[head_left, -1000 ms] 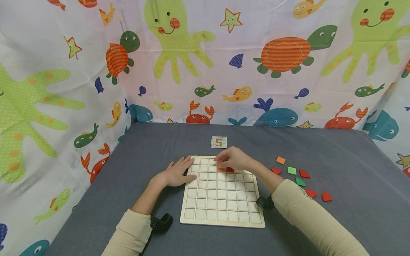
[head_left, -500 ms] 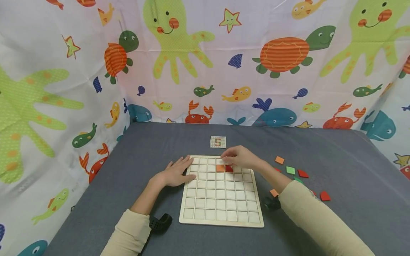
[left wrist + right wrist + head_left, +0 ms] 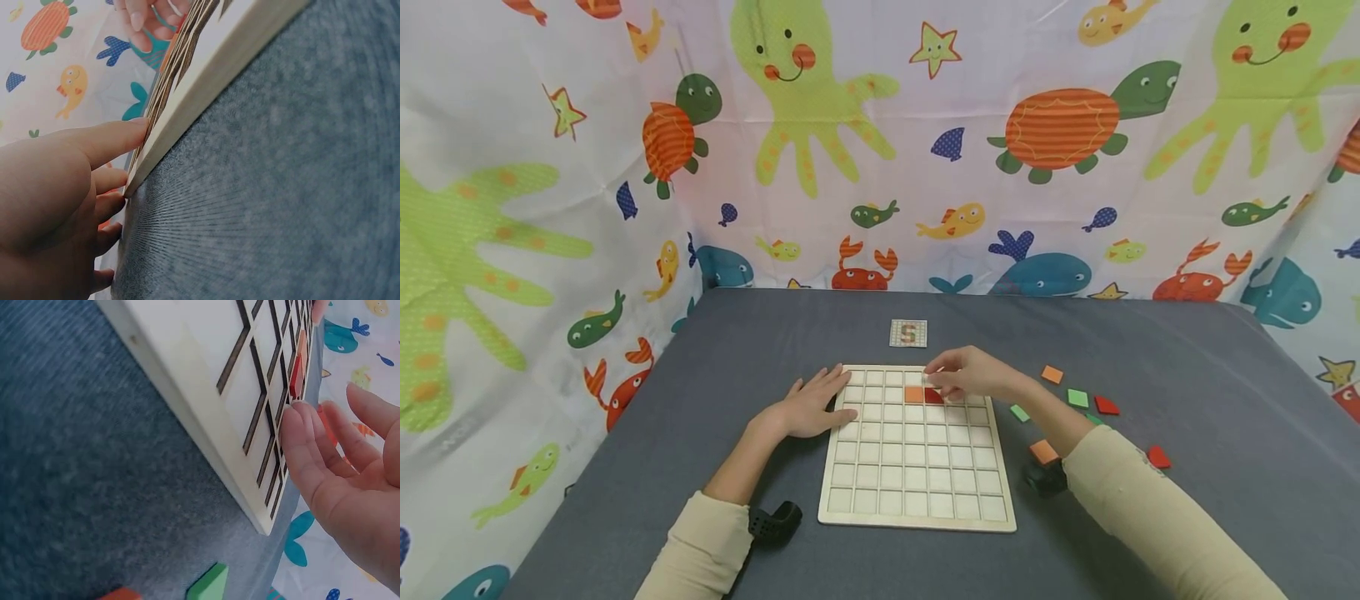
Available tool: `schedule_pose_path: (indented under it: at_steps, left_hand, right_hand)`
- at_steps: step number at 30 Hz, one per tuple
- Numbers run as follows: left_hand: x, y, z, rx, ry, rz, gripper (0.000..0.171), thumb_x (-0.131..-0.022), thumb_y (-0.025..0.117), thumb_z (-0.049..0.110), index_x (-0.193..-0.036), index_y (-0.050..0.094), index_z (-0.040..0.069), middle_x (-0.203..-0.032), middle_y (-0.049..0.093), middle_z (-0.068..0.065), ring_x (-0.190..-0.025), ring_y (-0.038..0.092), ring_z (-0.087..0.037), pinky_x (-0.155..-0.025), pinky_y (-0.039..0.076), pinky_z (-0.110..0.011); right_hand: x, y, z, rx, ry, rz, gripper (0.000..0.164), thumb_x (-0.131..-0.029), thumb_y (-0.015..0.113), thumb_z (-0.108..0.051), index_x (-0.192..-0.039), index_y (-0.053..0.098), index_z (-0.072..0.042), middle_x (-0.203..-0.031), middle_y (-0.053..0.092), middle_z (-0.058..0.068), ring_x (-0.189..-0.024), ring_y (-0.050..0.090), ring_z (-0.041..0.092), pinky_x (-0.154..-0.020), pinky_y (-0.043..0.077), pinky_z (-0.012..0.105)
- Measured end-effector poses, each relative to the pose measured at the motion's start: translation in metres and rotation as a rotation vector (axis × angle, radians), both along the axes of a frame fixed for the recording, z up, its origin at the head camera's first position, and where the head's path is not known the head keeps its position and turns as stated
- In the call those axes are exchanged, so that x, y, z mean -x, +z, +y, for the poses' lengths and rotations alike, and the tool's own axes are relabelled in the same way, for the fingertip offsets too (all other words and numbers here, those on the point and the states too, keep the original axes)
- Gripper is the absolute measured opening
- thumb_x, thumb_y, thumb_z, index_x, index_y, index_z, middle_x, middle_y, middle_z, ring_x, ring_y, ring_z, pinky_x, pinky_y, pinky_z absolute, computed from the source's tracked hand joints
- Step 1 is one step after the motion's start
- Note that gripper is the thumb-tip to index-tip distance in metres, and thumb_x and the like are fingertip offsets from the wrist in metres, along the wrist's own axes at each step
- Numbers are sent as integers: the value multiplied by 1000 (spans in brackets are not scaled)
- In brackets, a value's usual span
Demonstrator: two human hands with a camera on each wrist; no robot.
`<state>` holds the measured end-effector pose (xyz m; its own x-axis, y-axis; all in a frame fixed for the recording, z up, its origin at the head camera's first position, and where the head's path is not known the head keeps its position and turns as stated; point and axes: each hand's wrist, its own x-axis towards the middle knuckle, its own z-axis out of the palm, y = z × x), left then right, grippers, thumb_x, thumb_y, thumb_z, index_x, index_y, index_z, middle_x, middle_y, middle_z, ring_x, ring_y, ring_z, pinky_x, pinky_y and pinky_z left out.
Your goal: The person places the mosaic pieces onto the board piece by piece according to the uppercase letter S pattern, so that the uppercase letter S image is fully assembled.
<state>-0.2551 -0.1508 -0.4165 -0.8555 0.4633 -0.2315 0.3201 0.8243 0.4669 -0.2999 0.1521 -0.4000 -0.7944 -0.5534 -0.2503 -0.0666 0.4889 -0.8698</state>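
A pale wooden grid board lies on the grey cloth. My left hand rests at its upper left edge with fingers spread; in the left wrist view the thumb lies on the rim. On the second row sit an orange square tile and, to its right, a red tile. Just right of the red tile is my right hand. In the right wrist view its fingers touch or nearly touch the board, the thumb stands apart, and nothing is seen between them.
Right of the board lie loose tiles: orange, light green, red and others, some partly behind the right arm. A small card with an S pattern lies behind the board. A printed sea-animal curtain encloses the table.
My right hand has drawn back to the right from over the orange and red tiles, which now show in the grid. The left hand has stayed on the board's edge.
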Motion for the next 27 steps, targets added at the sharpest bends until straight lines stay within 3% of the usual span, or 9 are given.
schedule_pose_path:
  at_steps: [6,13,17,27]
  left_hand:
    - [1,-3,0,12,6,10,73,-98,50,41,-153,18,6,-158,11,-13,-143,5,-34,-109,2,-59]
    - [1,-5,0,7,6,13,74,-97,51,42,-153,18,6,-158,11,-13,-143,5,-33,-109,2,-59]
    - [2,-6,-1,16,7,15,74,-97,50,44,-153,18,8,-158,11,-12,-143,5,-33,-109,2,-59]
    - [2,-4,-1,10,7,19,74,-97,51,43,-153,18,7,-158,11,-13,-143,5,-33,-109,2,-60]
  right_hand:
    - [3,-3,12,65,-28,-60,39,-99,54,-18,-131,51,6,-115,60,18,-95,61,26,-78,53,36]
    - [3,-1,32,124,-68,-109,41,-103,47,-22,-133,49,6,-120,56,23,-105,58,31,-86,51,41]
    - [2,1,45,139,-85,-103,42,-104,42,-20,-135,45,9,-120,54,26,-104,59,31,-86,51,41]
    - [2,1,81,101,-149,-74,47,-103,46,-24,-135,43,10,-122,53,28,-108,56,34,-90,49,37]
